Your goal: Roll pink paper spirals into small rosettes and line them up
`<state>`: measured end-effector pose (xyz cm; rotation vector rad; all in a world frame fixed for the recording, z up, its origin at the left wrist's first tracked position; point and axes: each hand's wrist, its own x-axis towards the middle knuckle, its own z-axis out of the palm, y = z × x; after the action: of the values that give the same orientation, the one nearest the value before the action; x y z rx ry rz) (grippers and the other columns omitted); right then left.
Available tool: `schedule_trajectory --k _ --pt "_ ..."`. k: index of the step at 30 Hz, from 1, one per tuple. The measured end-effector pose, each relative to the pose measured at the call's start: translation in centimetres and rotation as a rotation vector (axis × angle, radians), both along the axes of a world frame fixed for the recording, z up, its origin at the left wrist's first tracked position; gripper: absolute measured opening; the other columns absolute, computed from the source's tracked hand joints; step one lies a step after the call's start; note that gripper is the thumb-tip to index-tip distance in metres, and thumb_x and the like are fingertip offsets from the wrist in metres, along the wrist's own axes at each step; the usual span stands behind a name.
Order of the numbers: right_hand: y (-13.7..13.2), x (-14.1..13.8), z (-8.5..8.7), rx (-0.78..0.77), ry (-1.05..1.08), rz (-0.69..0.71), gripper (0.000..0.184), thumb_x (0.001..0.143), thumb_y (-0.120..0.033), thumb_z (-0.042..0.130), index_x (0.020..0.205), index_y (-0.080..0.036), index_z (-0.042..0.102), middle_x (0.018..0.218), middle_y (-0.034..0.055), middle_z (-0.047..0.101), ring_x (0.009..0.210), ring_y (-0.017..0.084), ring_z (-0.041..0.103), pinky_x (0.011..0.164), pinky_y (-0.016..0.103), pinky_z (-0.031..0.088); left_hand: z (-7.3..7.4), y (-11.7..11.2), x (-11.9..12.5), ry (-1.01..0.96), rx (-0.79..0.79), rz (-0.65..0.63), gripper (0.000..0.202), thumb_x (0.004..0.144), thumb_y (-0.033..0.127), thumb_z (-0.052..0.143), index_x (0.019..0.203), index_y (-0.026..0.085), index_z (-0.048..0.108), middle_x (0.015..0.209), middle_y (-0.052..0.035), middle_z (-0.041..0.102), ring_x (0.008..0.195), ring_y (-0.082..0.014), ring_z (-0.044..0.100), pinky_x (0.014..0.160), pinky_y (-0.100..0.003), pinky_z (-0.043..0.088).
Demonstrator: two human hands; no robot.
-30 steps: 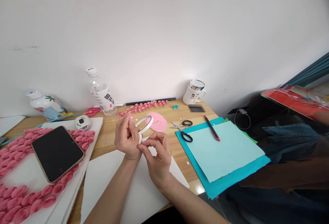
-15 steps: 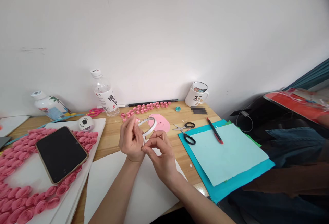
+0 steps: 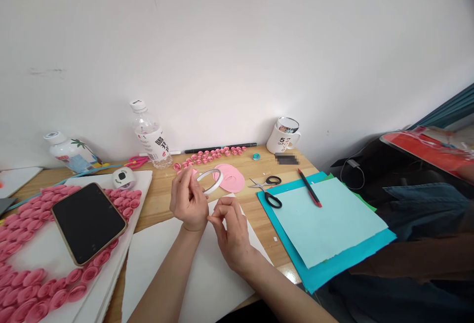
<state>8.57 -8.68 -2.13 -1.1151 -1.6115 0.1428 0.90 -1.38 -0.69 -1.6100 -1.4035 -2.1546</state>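
My left hand (image 3: 188, 203) is closed with a narrow white roll of tape (image 3: 217, 184) held in it, the ring sticking out to the right. Something pinkish shows at its fingertips, too small to make out. Close beside that wrist, my right hand (image 3: 233, 236) is closed in a pinch; what its fingertips hold, if anything, is too small to name. Both hands are above a large white sheet (image 3: 211, 273). Beyond them lies a pink paper spiral (image 3: 233, 179), with small rolled pink paper flowers (image 3: 211, 156) behind it.
To the right are scissors (image 3: 273, 200), a red-and-black pen (image 3: 309, 188), blue sheets (image 3: 329, 224) and a mug (image 3: 283, 138). On the left, a phone (image 3: 89, 224) rests on a board covered with pink paper flowers (image 3: 25, 234). A plastic bottle (image 3: 151, 138) stands by the wall.
My right hand has moved slightly down and away from the tape roll. The roll has shifted a little left with my left hand, uncovering more of the pink spiral.
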Motion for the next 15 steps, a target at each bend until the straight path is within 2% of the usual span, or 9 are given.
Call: schedule_trajectory --k 3,6,9,12,13,15 --pt "-1.1 0.8 0.3 0.014 -0.059 0.110 0.005 0.087 -0.019 0.043 0.082 -0.020 0.045 0.069 0.0030 0.053 0.066 0.014 0.052 0.051 0.024 0.041 0.1 0.1 -0.1 -0.050 -0.020 0.000 0.025 0.083 0.018 0.050 0.107 0.018 0.060 0.100 -0.0070 0.062 0.046 -0.0022 0.051 0.041 -0.017 0.043" --pt "-1.9 2.9 0.6 0.010 -0.094 0.111 0.008 0.087 -0.018 0.042 0.081 -0.020 0.047 0.067 0.0020 0.055 0.060 0.013 0.053 0.052 0.024 0.041 0.2 0.2 -0.1 -0.105 -0.041 0.003 0.025 0.084 0.018 0.050 0.106 0.019 0.060 0.098 -0.0056 0.062 0.044 -0.0009 0.049 0.037 -0.015 0.041" --pt "-1.6 6.8 0.5 -0.131 -0.166 -0.054 0.021 0.088 -0.019 0.035 0.073 -0.021 0.050 0.068 0.0023 0.058 0.062 0.014 0.055 0.056 0.026 0.043 0.3 0.4 -0.1 -0.136 -0.062 -0.004 0.023 0.084 0.021 0.050 0.105 0.019 0.060 0.096 -0.0054 0.063 0.043 -0.0007 0.048 0.036 -0.015 0.041" --pt "-0.5 11.2 0.3 -0.285 -0.197 -0.326 0.009 0.082 -0.028 0.048 0.084 -0.020 0.051 0.078 0.0047 0.061 0.068 0.018 0.058 0.059 0.029 0.045 0.2 0.5 0.0 -0.133 -0.055 -0.016 0.023 0.084 0.022 0.050 0.103 0.017 0.061 0.095 -0.0061 0.063 0.048 -0.0029 0.053 0.037 -0.015 0.043" --pt "-0.1 12.4 0.3 -0.316 -0.243 -0.374 0.009 0.081 -0.027 0.049 0.086 -0.020 0.051 0.083 0.0059 0.062 0.074 0.020 0.059 0.062 0.031 0.046 0.2 0.6 0.0 -0.128 -0.050 -0.021 0.023 0.083 0.021 0.051 0.103 0.017 0.061 0.095 -0.0064 0.063 0.051 -0.0042 0.055 0.038 -0.016 0.044" --pt "0.6 14.3 0.4 -0.406 -0.411 -0.345 0.011 0.081 -0.021 0.046 0.089 -0.019 0.053 0.089 0.0079 0.063 0.087 0.024 0.058 0.069 0.035 0.046 0.1 0.6 0.0 -0.120 -0.049 -0.023 0.022 0.083 0.020 0.051 0.102 0.016 0.061 0.095 -0.0067 0.063 0.056 -0.0060 0.058 0.041 -0.016 0.046"
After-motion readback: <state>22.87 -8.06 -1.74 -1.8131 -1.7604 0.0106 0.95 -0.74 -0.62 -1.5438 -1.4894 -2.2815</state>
